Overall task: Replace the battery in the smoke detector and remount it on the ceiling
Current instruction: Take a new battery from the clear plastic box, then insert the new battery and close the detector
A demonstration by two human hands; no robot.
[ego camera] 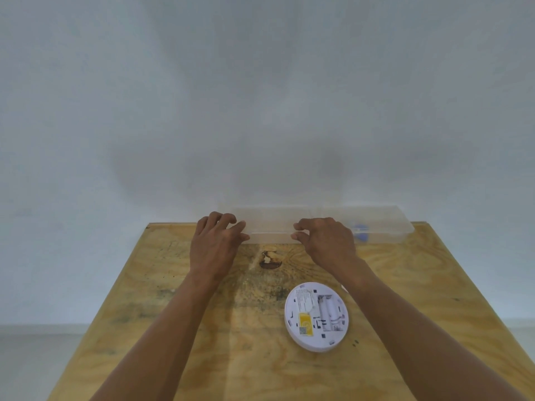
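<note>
Detector (pixel 317 316) lies back-up on the table (pixel 202 328), near its right half, battery bay open with its long axis running roughly away from the person; a yellow label (pixel 305 323) sits left of the bay. Against the far edge stands a clear box (pixel 376 224), long side across the table, something blue (pixel 360 228) blurred inside. Left hand (pixel 215 241) and right hand (pixel 325 238), fingers curled, touch its near-left part; whether they grip it I cannot tell. Plywood top, pale wall (pixel 260 96) behind.
</note>
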